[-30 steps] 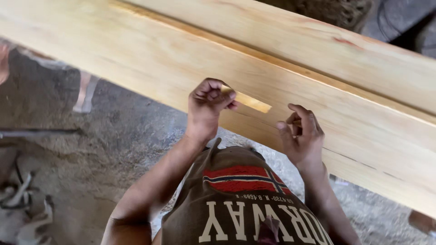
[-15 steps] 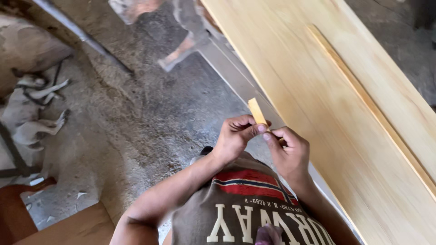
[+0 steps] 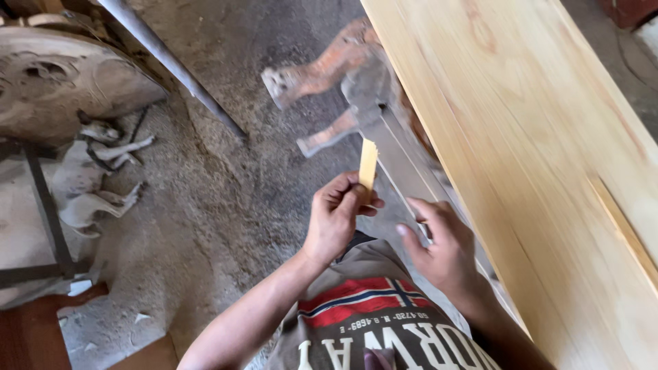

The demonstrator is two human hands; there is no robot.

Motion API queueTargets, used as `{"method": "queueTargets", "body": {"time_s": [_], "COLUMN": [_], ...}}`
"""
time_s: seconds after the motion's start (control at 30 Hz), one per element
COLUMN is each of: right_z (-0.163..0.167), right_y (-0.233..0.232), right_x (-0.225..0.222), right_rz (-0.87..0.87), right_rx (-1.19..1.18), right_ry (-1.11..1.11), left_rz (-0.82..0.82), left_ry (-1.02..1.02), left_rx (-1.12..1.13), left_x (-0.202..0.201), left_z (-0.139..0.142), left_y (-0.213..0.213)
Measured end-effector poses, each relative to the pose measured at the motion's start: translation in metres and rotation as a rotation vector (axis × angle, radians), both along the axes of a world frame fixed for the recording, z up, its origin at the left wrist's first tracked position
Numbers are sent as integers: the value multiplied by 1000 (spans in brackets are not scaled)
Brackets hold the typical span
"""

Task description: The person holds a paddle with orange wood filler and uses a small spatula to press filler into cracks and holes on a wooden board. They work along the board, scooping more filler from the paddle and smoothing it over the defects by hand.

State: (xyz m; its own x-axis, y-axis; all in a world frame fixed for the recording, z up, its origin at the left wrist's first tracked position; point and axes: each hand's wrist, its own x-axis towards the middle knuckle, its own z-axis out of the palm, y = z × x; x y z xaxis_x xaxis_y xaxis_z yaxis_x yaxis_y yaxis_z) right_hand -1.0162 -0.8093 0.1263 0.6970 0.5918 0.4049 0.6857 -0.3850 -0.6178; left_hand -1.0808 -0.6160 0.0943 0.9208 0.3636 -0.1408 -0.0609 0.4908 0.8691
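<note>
My left hand [image 3: 336,218] pinches a small flat strip of pale wood [image 3: 368,164] and holds it upright, away from the boards. My right hand [image 3: 441,248] hovers just to its right with fingers loosely curled and nothing in it, close to the near edge of a wide pale wooden board [image 3: 521,137]. A second board [image 3: 637,205] lies on top of that one at the right.
A dusty floor [image 3: 226,205] lies below. A metal pipe [image 3: 171,65] runs diagonally at upper left. A dog [image 3: 96,178] lies by a round dusty machine part [image 3: 62,82]. Another person's bare legs [image 3: 329,75] stand beside the board.
My view has swung left and the boards now run along the right. My left hand has lifted the strip off the board and raised it upright; my right hand has let go.
</note>
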Motion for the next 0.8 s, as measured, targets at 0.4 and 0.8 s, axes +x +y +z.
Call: {"method": "queueTargets", "body": {"time_s": [0.4,0.8], "right_z": [-55,-129], "right_y": [158,222], "right_x": [250,355], "right_rz": [-375,-817], "right_rx": [58,-166], "right_ry": [-225,-388], "left_rz": [168,-44], "left_ry": [185,-84], "left_rx": [235,333], "left_x": [114,333], "left_z": [26,10], "left_y": [243,451]}}
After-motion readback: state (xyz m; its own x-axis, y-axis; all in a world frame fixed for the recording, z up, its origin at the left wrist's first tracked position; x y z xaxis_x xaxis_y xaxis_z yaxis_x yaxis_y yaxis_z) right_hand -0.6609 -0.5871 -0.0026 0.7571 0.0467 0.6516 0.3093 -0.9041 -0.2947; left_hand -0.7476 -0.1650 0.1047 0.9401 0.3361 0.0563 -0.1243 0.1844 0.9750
